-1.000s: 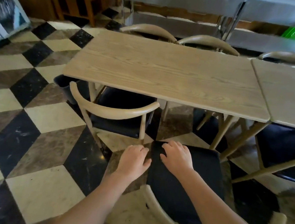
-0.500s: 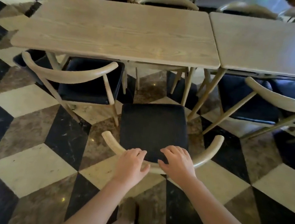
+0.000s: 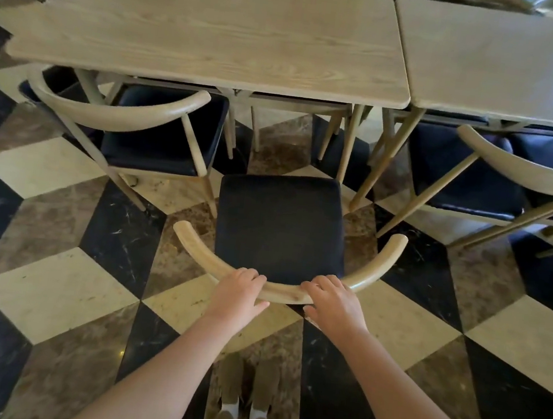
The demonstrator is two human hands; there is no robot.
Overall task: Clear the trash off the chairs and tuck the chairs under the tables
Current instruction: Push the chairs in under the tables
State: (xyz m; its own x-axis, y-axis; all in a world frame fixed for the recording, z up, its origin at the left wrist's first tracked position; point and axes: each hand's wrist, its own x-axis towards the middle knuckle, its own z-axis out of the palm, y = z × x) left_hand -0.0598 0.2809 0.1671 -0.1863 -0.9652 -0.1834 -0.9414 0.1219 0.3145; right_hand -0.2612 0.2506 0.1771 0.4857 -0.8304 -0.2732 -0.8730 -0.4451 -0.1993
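A chair with a black seat (image 3: 280, 227) and a curved wooden backrest (image 3: 195, 248) stands on the floor in front of me, facing the pale wooden table (image 3: 220, 27). Its seat is bare and lies just outside the table's near edge. My left hand (image 3: 240, 289) grips the backrest left of its middle. My right hand (image 3: 333, 302) grips it right of the middle. No trash shows on any seat.
A second chair (image 3: 160, 127) sits half under the table at the left. Another table (image 3: 506, 59) adjoins on the right, with a chair (image 3: 472, 169) partly under it. More chair backs line the far side. The floor is checkered marble; my feet (image 3: 245, 412) stand below.
My hands moved from the chair's seat back to its backrest and took hold. My view swung to face the table squarely, looking more steeply down.
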